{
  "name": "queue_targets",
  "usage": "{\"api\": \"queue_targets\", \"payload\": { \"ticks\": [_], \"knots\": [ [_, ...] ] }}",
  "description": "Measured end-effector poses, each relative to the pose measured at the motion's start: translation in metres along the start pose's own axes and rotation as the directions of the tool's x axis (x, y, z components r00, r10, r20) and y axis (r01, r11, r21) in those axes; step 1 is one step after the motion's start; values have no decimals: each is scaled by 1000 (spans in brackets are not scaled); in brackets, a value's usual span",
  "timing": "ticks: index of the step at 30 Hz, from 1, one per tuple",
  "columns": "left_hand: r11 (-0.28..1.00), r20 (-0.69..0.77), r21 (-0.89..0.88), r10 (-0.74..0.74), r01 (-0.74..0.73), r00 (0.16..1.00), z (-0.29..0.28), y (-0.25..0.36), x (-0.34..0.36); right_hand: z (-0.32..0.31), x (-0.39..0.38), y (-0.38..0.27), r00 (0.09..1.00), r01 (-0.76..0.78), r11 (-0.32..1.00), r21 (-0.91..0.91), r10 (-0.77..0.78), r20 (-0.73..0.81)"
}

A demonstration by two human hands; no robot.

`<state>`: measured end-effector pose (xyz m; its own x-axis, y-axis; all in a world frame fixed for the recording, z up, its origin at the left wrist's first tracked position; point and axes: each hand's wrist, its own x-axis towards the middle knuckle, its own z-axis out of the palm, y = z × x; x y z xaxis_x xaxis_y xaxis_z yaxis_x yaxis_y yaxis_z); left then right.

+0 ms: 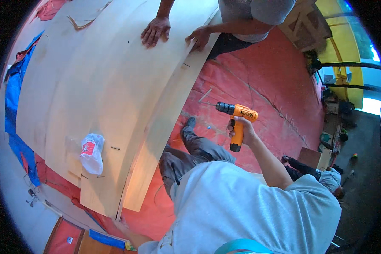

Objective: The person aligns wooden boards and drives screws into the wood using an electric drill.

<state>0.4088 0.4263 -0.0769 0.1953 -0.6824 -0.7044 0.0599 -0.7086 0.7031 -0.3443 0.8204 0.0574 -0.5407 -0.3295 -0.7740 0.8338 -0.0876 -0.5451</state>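
My right hand (245, 132) grips an orange cordless drill (244, 113), held over the red sheeting with a long thin bit pointing left. Low in the head view, my left hand (122, 226) is at the near end of a long narrow wooden strip (133, 169) along the edge of pale plywood panels (72, 97); its fingers are too indistinct to read. A white plastic bag (91, 154) with a red print lies on the plywood among a few nails or screws (115, 148). Across from me, another person's hands (156, 31) rest on the panel and its edge strip.
Red sheeting (266, 80) covers the floor around my legs (190, 152). Blue sheeting (17, 118) shows at the left. Another person in dark trousers (304, 173) is low at the right, near boards (313, 155). A yellow panel (338, 46) stands at the upper right.
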Motion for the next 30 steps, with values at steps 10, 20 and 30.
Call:
{"api": "queue_targets", "payload": {
  "ticks": [10,20,30],
  "knots": [
    [997,-76,47,61,-58,995,-12,-29,-12,9,-7,-3,994,28,999,-41,-24,110],
    [999,-57,37,5,-3,998,-40,-27,-13,11,2,3,993,11,999,35,-15,116],
    [999,-52,51,-13,16,999,-23,-23,-22,0,-4,3,994,44,998,43,-48,103]
  ]
}}
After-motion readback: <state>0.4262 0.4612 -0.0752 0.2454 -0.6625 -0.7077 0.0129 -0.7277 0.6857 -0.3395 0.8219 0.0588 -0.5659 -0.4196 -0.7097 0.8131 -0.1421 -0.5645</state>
